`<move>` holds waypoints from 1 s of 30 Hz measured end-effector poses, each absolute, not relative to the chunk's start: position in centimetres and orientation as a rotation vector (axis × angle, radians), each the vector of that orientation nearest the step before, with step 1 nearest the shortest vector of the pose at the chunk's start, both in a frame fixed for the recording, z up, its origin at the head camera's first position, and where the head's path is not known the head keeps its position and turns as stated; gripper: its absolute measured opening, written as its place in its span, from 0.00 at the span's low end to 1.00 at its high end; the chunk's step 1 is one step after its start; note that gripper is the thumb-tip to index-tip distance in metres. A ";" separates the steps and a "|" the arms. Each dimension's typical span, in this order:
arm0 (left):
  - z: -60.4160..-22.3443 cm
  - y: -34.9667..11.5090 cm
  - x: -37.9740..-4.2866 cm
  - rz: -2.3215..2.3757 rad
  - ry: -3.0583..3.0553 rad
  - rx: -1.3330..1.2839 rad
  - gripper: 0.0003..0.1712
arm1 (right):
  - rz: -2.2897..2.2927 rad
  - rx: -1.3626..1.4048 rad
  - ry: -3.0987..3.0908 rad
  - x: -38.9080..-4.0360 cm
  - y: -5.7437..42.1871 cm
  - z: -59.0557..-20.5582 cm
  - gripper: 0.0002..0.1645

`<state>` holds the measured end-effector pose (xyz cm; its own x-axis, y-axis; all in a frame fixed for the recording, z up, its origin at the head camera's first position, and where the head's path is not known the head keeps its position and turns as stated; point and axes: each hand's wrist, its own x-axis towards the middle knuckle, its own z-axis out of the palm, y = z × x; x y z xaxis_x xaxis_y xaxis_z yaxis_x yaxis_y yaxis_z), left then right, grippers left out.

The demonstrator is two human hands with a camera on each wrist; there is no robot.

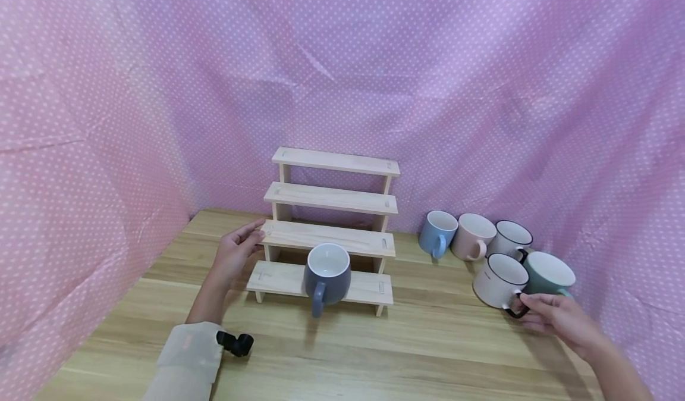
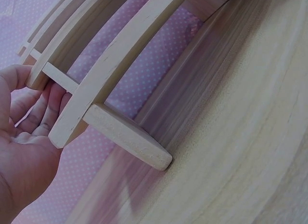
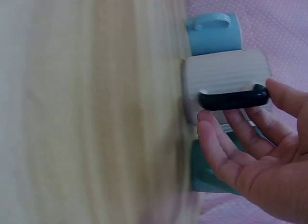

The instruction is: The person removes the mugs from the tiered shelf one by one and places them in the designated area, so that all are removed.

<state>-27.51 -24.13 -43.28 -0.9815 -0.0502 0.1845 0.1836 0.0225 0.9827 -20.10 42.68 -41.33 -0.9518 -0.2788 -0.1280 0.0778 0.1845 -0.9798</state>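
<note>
My left hand [image 1: 238, 249] holds the left end of a stepped wooden shelf [image 1: 326, 237] at its second step from the bottom. In the left wrist view the thumb lies over the board's end and the fingers reach underneath. A grey mug [image 1: 327, 282] with a white inside stands on the lowest step, handle toward me. Over on the right, my right hand [image 1: 559, 320] grips the black handle [image 3: 233, 99] of a white mug [image 1: 497, 282] with a dark rim. The thumb touches one end of that handle, and some fingertips are hidden behind it.
Behind the white mug stand a blue mug [image 1: 437, 234], a pink mug [image 1: 473, 237] and another white mug [image 1: 509, 237]. A green mug [image 1: 550, 273] is close beside it at the right. Pink dotted cloth [image 1: 342, 62] hangs around the wooden table [image 1: 342, 359].
</note>
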 end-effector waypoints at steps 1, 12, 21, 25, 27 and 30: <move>-43.3 -24.2 -27.5 -2.079 -2.122 -0.144 0.30 | -1.717 -0.131 2.339 -20.1 42.5 -40.9 0.17; -43.0 -24.0 -27.3 -2.094 -2.120 -0.107 0.29 | -1.278 -0.062 2.936 -20.9 40.1 -36.7 0.22; -43.2 -24.1 -27.5 -2.085 -2.124 -0.123 0.30 | -1.342 -0.287 2.873 -22.0 36.9 -35.5 0.22; -43.2 -24.0 -27.5 -2.077 -2.126 -0.133 0.30 | -1.408 -0.361 2.781 -22.2 35.2 -35.0 0.23; -43.1 -24.0 -27.4 -2.074 -2.126 -0.134 0.30 | -1.439 -0.385 2.731 -22.3 34.4 -34.8 0.23; -43.0 -24.0 -27.4 -2.081 -2.117 -0.130 0.30 | -1.451 -0.449 2.679 -22.5 33.2 -34.5 0.21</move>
<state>-27.39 -24.04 -43.03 -0.9818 -0.0567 0.1810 0.1800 0.0223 0.9834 -22.50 33.23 -34.48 -0.9557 -0.2824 0.0835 -0.2242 0.5137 -0.8281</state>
